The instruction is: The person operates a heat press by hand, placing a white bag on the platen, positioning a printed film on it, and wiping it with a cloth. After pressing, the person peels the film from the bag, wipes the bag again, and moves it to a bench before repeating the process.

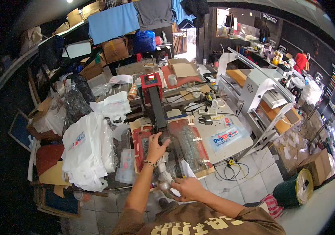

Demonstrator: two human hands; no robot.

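My left hand [157, 147] reaches forward and rests on the dark handle of the heat press [156, 105], a red and black machine with a lit display on top. Its fingers curl over the handle near the red platen [193, 147]. My right hand [187, 188] is close to my body and holds a crumpled clear plastic bag [166, 181] with white paper in it. A stack of white printed bags [87, 150] lies to the left of the press.
A white table [230, 137] with a printed label sheet stands right of the press, and a white machine [259, 88] behind it. Cables lie on the tiled floor [230, 170]. A green roll [295, 190] sits at the lower right. Boxes and plastic clutter fill the left.
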